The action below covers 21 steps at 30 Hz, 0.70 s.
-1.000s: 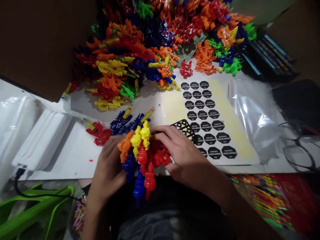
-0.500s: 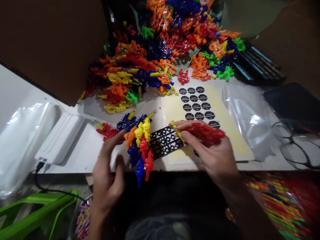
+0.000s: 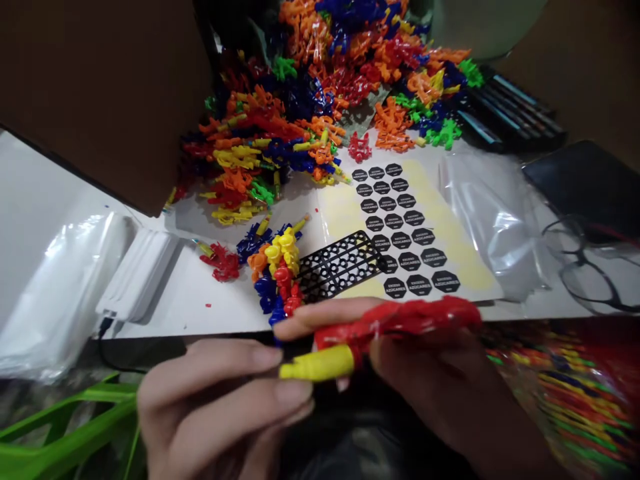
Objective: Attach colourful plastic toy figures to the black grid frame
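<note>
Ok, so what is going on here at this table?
A person holds a red plastic toy with a yellow tip in the right hand, close to the camera, and the left hand is curled beside the yellow tip. Beyond them is a cluster of coloured plastic toys, next to a black plastic grid lying on a sheet of black octagonal stickers. A large multicoloured heap of similar toys lies further back.

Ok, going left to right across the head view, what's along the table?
Shiny white plastic bag, ribbed white block, red plastic toy bunch, black plastic grid, black octagon sticker sheet, clear plastic bag, thin dark eyeglasses.
</note>
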Tool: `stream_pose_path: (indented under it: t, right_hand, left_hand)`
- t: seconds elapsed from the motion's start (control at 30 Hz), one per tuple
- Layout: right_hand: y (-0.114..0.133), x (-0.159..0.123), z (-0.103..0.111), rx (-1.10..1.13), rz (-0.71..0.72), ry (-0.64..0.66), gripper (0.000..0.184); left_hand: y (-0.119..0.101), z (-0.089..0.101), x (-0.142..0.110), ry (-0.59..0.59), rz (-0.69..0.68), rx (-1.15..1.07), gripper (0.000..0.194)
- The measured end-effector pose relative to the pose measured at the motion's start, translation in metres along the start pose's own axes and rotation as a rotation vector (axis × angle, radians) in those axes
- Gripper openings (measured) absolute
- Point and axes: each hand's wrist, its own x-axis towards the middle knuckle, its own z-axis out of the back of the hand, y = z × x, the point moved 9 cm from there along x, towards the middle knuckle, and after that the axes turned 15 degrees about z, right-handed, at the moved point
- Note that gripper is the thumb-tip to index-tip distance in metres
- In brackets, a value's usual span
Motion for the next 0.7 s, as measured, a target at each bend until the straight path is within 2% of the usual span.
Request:
stream_pose_path:
  t: [0.1, 0.2, 0.33, 0.43, 0.5, 0.57, 0.63, 0.7]
  right_hand:
    - [0.002, 0.001, 0.005, 0.026, 0.034, -0.009, 0.039]
    - [0.001, 0.003, 0.003, 0.093, 0.068, -0.01, 0.042]
    - [-0.016, 0.003, -0.011, 0.229, -0.016, 0.029, 0.043]
    - [-0.029, 0.007, -0.013, 0.311, -0.062, -0.003, 0.043]
    - [-0.031, 0.01, -0.016, 0.361, -0.041, 0.059, 0.044]
    - [-0.029, 0.011, -0.021, 0.388, 0.004, 0.184, 0.04]
    - [-0.032, 0.008, -0.021, 0.399, 0.003, 0.241, 0.038]
    - [-0.038, 0.004, -0.02, 0.424, -0.043, 0.259, 0.043]
  left_hand:
    - [-0.019, -0.034, 0.003, -0.029, 0.003, -0.046, 0.032]
    - [-0.032, -0.047, 0.0, -0.068, 0.004, -0.101, 0.033]
    - [-0.03, -0.041, -0.012, -0.117, 0.017, -0.194, 0.032]
    - [-0.024, -0.032, -0.023, -0.174, -0.006, -0.334, 0.029]
    - [-0.025, -0.029, -0.027, -0.198, -0.061, -0.417, 0.029]
    - [-0.026, -0.028, -0.029, -0.207, -0.076, -0.448, 0.031]
    - [-0.024, -0.03, -0.03, -0.202, -0.047, -0.448, 0.031]
    - [-0.02, -0.032, -0.03, -0.182, 0.014, -0.455, 0.027]
